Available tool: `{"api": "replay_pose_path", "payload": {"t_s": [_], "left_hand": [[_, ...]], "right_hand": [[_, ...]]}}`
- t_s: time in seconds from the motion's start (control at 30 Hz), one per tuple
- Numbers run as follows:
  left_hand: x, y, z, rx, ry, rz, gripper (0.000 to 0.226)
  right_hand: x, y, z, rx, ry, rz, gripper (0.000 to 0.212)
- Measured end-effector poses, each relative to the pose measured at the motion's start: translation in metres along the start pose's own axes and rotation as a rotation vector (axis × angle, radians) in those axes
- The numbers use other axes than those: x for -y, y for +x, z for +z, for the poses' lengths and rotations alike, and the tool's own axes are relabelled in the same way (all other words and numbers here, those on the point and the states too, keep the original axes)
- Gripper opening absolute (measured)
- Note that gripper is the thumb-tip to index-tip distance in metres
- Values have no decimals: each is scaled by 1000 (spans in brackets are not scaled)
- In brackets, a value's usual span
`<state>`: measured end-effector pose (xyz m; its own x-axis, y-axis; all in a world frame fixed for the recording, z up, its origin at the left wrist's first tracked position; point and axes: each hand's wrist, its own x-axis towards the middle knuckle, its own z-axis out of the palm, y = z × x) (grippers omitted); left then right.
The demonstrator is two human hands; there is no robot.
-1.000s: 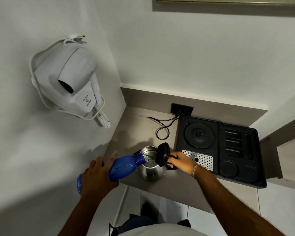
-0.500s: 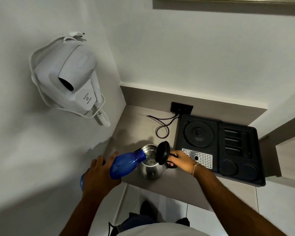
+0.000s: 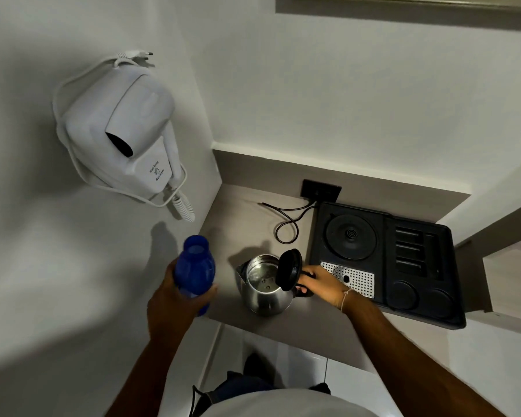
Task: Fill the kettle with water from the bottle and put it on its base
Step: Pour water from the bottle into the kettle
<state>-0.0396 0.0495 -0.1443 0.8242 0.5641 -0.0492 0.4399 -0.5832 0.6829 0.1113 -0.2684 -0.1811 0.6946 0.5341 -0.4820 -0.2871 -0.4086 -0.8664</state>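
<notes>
Bottle (image 3: 195, 266) now upright in left hand (image 3: 175, 299), off kettle (image 3: 265, 285).

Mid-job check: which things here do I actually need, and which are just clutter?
Needed:
blue bottle, in the left hand
steel kettle, lid open, right hand at its handle
round base on the black tray

Just there:
wall hair dryer
power cord

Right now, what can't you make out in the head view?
- Water level in the kettle: glare inside, open lid covers part.
- Kettle handle: under the right hand.
- Bottle contents: opaque blue; base hidden by the left hand.
- Hair dryer label: too small.
</notes>
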Motion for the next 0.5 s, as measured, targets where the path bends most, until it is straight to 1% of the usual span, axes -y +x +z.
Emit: {"api": "replay_pose_path", "payload": {"t_s": [0.1,0.2,0.3,0.4,0.5], "left_hand": [[11,8,7,0,-110,-102,114],[24,16,18,23,-201,-137,100],[27,22,29,18,-249,-129,88],[27,26,41,-2,-281,-101,92],[27,31,49,14,-299,-60,92]], "right_hand": [[-1,-2,0,9,6,5,39],[-4,-1,-1,11,-18,18,36],[-3,0,0,0,-24,8,35],[-5,1,1,-10,-7,-10,34],[-7,1,3,-9,0,-15,34]]}}
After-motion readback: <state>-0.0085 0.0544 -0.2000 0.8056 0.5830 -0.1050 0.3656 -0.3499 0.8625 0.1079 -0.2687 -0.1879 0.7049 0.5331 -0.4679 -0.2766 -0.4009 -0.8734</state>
